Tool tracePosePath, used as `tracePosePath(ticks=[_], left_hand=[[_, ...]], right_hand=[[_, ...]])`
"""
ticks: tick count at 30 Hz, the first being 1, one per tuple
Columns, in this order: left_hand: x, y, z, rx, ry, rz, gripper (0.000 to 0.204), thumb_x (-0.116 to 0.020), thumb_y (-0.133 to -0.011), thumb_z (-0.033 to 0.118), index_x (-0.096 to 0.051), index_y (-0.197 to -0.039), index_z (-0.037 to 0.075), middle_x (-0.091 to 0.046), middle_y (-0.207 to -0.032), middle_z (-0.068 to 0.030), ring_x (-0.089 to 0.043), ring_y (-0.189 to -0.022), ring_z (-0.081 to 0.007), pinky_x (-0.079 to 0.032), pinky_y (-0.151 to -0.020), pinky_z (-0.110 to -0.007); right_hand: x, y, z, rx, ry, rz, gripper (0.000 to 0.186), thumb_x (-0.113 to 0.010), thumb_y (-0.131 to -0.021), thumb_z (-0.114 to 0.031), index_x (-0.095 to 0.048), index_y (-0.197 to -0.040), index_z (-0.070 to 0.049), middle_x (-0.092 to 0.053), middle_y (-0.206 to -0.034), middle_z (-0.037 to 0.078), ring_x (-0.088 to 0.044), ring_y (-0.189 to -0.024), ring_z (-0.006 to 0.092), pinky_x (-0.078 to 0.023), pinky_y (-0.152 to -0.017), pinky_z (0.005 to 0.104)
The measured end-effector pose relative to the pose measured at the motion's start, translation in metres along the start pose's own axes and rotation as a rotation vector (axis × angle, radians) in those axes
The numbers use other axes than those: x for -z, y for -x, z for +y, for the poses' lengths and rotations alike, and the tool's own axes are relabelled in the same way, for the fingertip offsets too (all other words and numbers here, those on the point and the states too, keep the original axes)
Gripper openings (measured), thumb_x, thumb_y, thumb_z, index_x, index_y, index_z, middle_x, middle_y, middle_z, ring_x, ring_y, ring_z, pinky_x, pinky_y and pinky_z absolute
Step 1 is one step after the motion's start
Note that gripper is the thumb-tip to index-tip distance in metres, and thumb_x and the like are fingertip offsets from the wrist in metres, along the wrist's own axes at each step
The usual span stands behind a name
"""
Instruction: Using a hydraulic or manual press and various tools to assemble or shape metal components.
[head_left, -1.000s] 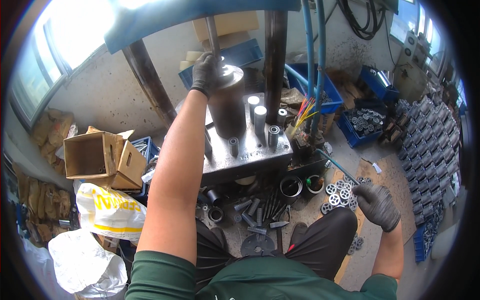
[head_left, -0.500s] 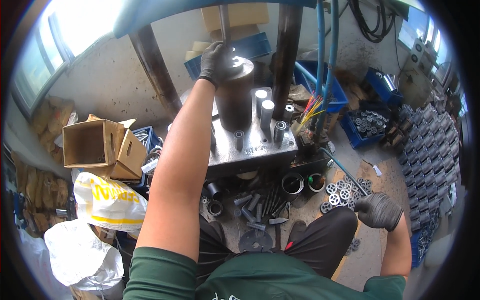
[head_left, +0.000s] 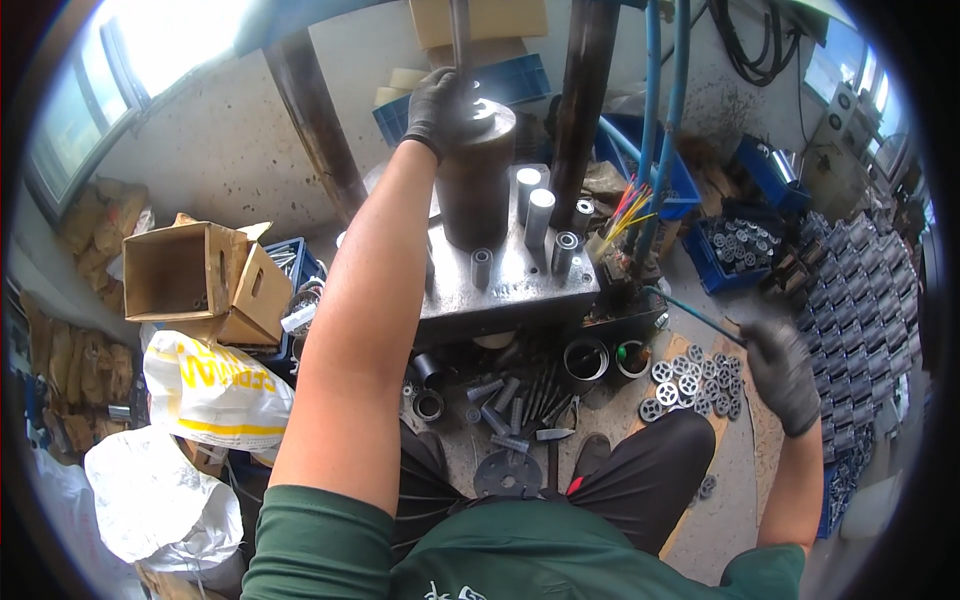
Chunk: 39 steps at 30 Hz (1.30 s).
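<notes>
My left hand (head_left: pixel 438 105), in a dark glove, rests on the top edge of a tall dark metal cylinder (head_left: pixel 478 195). The cylinder stands on the steel plate (head_left: pixel 510 290) of a press. Three small shiny cylinders (head_left: pixel 540 215) stand upright on the plate just right of it. My right hand (head_left: pixel 785 375), also gloved, is low at the right with its fingers curled on the end of a thin blue rod (head_left: pixel 700 318). The rod slants up toward the press. Several small toothed metal discs (head_left: pixel 680 378) lie on the floor left of that hand.
Two round cups (head_left: pixel 587 357) and loose dark pins (head_left: pixel 510 400) lie below the plate near my knees. An open cardboard box (head_left: pixel 190 275) and white and yellow sacks (head_left: pixel 210 390) are at the left. Blue crates (head_left: pixel 725 250) and rows of metal parts (head_left: pixel 860 300) fill the right.
My left hand stays on top of the big cylinder. My right hand has risen slightly and shifted right with the thin rod.
</notes>
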<state>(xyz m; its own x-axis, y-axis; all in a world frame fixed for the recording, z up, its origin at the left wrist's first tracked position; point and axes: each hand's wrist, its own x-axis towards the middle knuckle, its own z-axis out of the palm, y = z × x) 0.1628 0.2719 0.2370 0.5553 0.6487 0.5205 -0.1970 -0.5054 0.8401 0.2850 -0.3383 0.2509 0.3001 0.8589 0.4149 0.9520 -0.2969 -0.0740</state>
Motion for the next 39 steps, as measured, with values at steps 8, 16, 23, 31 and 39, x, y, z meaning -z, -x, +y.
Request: tracePosePath(ticks=[8,16,23,31,39], left_hand=[[0.002,-0.013,-0.023,-0.357,0.021,0.013,0.024,-0.051,-0.107,0.018,-0.071,-0.108,0.005,-0.066,-0.087,-0.0058,-0.067,-0.074,-0.0174,-0.063,-0.07,-0.032],[-0.003,0.001,0.007,-0.046,0.042,0.119,0.026,-0.052,-0.102,0.014,-0.073,-0.113,0.004,-0.072,-0.095,-0.0078,-0.068,-0.081,-0.0192,-0.062,-0.076,-0.035],[-0.003,0.019,0.027,-0.024,0.421,0.599,0.025,-0.054,-0.098,0.009,-0.074,-0.111,0.002,-0.075,-0.095,-0.0101,-0.072,-0.086,-0.0217,-0.06,-0.077,-0.035],[-0.018,0.024,0.044,0.027,0.231,0.289,0.035,-0.054,-0.102,0.016,-0.072,-0.13,0.005,-0.078,-0.105,-0.0112,-0.073,-0.086,-0.0201,-0.06,-0.078,-0.036],[-0.027,0.116,0.042,-0.346,-0.3,0.499,0.024,-0.061,-0.102,0.01,-0.068,-0.123,0.002,-0.074,-0.11,-0.0168,-0.072,-0.101,-0.028,-0.057,-0.093,-0.039]], right_hand=[[-0.007,-0.138,0.05,0.039,0.055,0.442,0.013,-0.065,-0.104,-0.012,-0.072,-0.108,-0.002,-0.076,-0.101,0.022,-0.076,-0.093,0.0383,-0.06,-0.084,0.0445],[-0.002,-0.21,0.05,-0.245,0.092,0.231,0.053,-0.059,-0.11,-0.053,-0.074,-0.104,-0.003,-0.074,-0.093,0.025,-0.075,-0.092,0.0393,-0.059,-0.087,0.048],[-0.001,-0.207,0.055,-0.274,-0.022,0.174,0.048,-0.06,-0.11,-0.049,-0.075,-0.104,-0.004,-0.075,-0.092,0.022,-0.075,-0.088,0.0348,-0.059,-0.084,0.0455],[-0.008,-0.205,0.06,-0.228,0.046,0.255,0.024,-0.059,-0.104,-0.024,-0.075,-0.105,-0.006,-0.075,-0.094,0.021,-0.074,-0.086,0.036,-0.059,-0.085,0.0456],[-0.007,-0.209,0.06,-0.327,0.155,0.2,0.023,-0.061,-0.098,-0.021,-0.077,-0.112,-0.011,-0.077,-0.105,0.021,-0.075,-0.098,0.0396,-0.06,-0.091,0.0457]])
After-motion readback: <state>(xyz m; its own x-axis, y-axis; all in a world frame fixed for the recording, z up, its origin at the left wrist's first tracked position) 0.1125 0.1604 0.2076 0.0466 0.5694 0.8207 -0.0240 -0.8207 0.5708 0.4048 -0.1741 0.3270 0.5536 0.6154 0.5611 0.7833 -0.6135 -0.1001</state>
